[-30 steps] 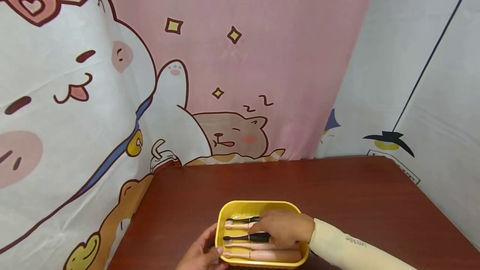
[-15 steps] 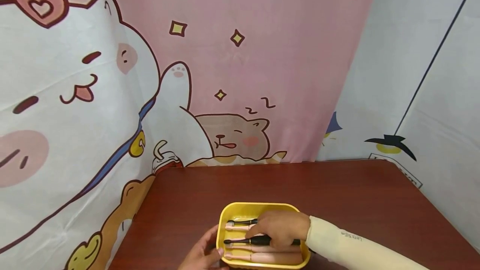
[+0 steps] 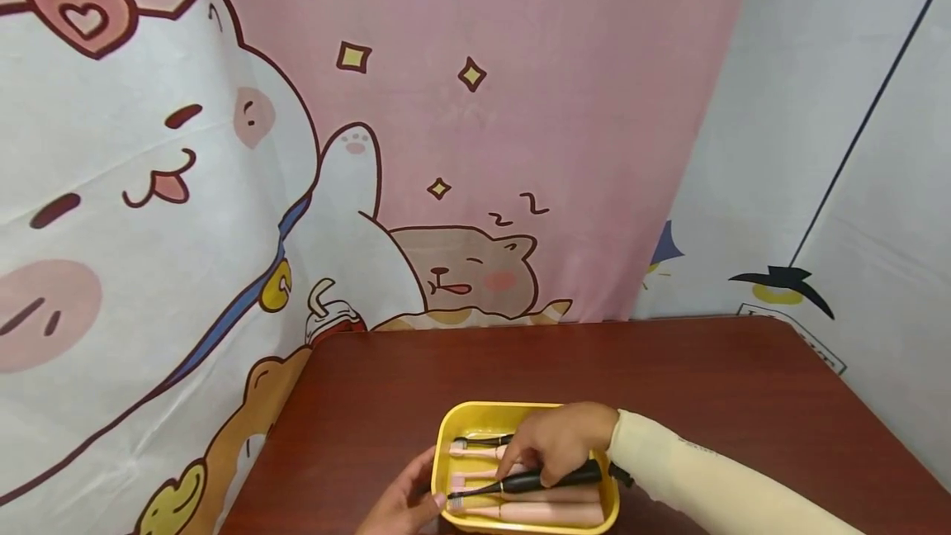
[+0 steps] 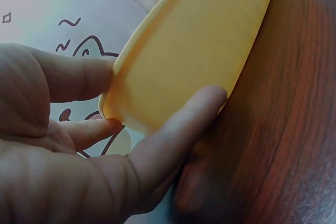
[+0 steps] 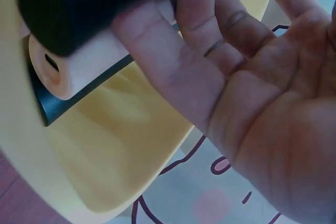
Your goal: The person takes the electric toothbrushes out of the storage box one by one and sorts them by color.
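Observation:
A yellow plastic tray (image 3: 498, 405) with electric toothbrushes lying side by side stands on the table before me. My left hand (image 3: 404, 500) grips the tray's left end; in the left wrist view its fingers and thumb are on the rim and outer wall (image 4: 184, 51). With its fingers and thumb, my right hand (image 3: 563, 440) holds a black electric toothbrush (image 3: 527, 482), tilted across the tray with its head to the left. The brush's dark handle end (image 5: 73, 14) shows in the right wrist view. Beneath and around it lie pink toothbrushes (image 3: 557, 513), and another black one (image 3: 484, 441) lies along the back.
The reddish-brown wooden table (image 3: 565, 362) extends behind and to both sides of the tray. A cartoon-printed curtain (image 3: 579, 106) rises along its back and left edges, and a pale one on the right. A cream sleeve (image 3: 691, 469) covers my right forearm.
My right hand has taken hold of the middle black toothbrush and raised its handle, so it now slants over the pink ones. The left hand keeps its grip on the tray.

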A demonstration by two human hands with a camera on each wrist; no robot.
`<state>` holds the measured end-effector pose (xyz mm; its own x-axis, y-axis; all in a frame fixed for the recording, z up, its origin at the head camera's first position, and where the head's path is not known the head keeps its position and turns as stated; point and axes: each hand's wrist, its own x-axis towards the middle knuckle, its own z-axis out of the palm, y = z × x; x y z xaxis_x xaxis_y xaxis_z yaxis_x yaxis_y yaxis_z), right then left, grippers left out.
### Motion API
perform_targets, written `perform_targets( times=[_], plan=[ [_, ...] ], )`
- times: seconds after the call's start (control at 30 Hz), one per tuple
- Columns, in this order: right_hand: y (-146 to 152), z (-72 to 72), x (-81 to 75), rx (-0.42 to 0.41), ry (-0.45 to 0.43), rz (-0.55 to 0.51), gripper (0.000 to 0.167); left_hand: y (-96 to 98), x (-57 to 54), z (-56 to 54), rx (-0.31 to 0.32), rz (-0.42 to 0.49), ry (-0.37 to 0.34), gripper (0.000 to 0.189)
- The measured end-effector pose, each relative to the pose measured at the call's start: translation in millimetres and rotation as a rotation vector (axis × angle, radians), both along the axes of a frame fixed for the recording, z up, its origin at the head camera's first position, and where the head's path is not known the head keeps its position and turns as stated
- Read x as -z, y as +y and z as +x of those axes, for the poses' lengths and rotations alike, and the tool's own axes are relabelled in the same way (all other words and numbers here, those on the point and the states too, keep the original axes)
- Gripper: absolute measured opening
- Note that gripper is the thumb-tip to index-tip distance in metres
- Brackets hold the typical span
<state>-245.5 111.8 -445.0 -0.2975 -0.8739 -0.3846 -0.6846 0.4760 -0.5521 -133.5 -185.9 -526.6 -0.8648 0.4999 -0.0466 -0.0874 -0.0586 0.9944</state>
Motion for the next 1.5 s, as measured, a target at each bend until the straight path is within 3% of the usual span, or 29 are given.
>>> perform_targets(
  times=[0.13,0.3,0.5,0.57,0.73,0.83,1.07,1.33,1.5],
  plan=[
    [3,-4.0,-4.7,0.025,-0.083,0.016,0.069,0.7,-0.4,0.5,-0.003,0.010,-0.011,0.080],
    [4,-8.3,-6.7,0.021,-0.162,0.013,0.067,2.3,-1.9,1.4,0.002,0.077,-0.085,0.083],
    [9,-13.0,-3.5,0.007,-0.304,-0.038,0.064,3.8,-4.1,2.8,-0.070,0.037,-0.128,0.082],
    [12,-13.9,-1.0,0.041,-0.370,-0.042,0.064,3.2,-3.5,2.6,-0.054,0.034,-0.120,0.082],
    [20,-14.4,6.8,0.135,-0.498,-0.049,0.065,0.1,1.1,0.2,0.021,0.020,-0.016,0.078],
    [23,-15.1,9.0,0.168,-0.529,-0.083,0.065,-0.7,2.2,-0.6,0.022,0.000,0.009,0.077],
    [21,-20.1,3.1,0.133,-0.535,-0.152,0.069,3.5,-1.2,2.9,-0.047,0.051,-0.148,0.077],
    [17,-18.0,-1.2,0.228,-0.699,-0.134,0.071,3.7,-0.9,3.1,-0.053,0.042,-0.165,0.077],
    [13,-16.8,-8.3,0.262,-0.743,-0.164,0.069,3.8,-0.9,4.0,-0.047,0.038,-0.162,0.075]
  ],
)
